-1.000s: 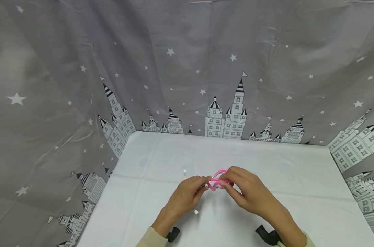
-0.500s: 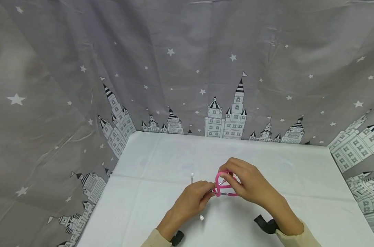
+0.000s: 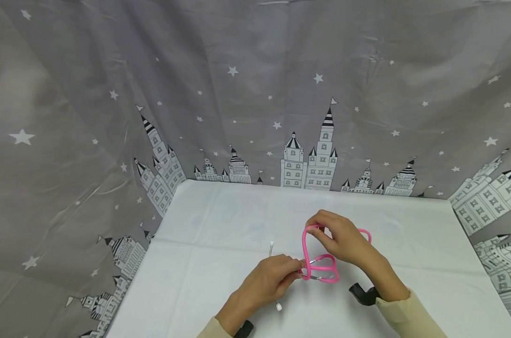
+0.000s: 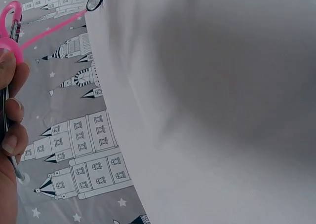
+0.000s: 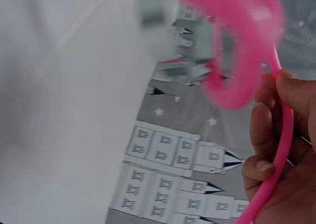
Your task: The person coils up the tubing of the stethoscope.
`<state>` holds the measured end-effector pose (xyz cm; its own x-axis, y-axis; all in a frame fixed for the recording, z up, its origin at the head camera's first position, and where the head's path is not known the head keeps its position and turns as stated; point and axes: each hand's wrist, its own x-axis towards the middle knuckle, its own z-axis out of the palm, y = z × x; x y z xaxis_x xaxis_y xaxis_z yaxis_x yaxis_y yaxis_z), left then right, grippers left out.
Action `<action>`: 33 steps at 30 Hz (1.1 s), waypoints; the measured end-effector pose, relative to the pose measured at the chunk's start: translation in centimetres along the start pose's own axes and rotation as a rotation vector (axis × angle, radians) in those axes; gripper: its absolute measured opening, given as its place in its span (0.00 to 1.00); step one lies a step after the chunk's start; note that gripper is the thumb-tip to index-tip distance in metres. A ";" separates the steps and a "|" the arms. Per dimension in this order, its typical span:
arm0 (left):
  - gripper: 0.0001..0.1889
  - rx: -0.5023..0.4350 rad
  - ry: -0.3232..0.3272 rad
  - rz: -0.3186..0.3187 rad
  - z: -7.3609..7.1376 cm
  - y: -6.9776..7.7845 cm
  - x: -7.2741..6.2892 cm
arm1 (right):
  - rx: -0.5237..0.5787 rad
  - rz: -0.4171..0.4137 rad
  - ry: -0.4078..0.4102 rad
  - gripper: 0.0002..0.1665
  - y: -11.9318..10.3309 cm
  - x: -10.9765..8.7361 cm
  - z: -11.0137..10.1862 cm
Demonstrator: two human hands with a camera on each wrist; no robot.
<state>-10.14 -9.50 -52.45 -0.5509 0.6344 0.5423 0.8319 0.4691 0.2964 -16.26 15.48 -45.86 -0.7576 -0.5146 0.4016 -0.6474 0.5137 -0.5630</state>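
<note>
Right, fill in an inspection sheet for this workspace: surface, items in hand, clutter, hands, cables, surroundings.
Surface: white cover, lightly creased.
Items in hand: pink stethoscope, looped; white ear tips stick out on either side of the left hand.
Clutter: nothing seen.
Left hand: grips the stethoscope's metal part.
Right hand: pinches the pink tubing.
Cables: nothing seen.
Surroundings: grey curtain with castle-and-star print.

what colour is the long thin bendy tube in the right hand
Plain bright pink; the long thin bendy tube shows best in the right wrist view.
</note>
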 end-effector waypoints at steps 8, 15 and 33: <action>0.09 -0.039 0.007 0.048 -0.1 0.6 0.1 | 0.183 0.117 -0.117 0.04 2.5 -0.8 1.0; 0.12 -0.006 0.036 0.057 -0.1 1.0 0.3 | 0.352 0.257 -0.184 0.01 4.0 -2.1 2.3; 0.30 0.094 0.090 0.028 -0.2 0.9 0.2 | 0.426 0.219 -0.220 0.04 5.2 -4.4 3.9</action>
<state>-9.54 -9.06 -51.93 -0.5160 0.5926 0.6185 0.8346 0.5104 0.2072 -16.00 17.75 -53.41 -0.8061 -0.5822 0.1063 -0.3499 0.3240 -0.8790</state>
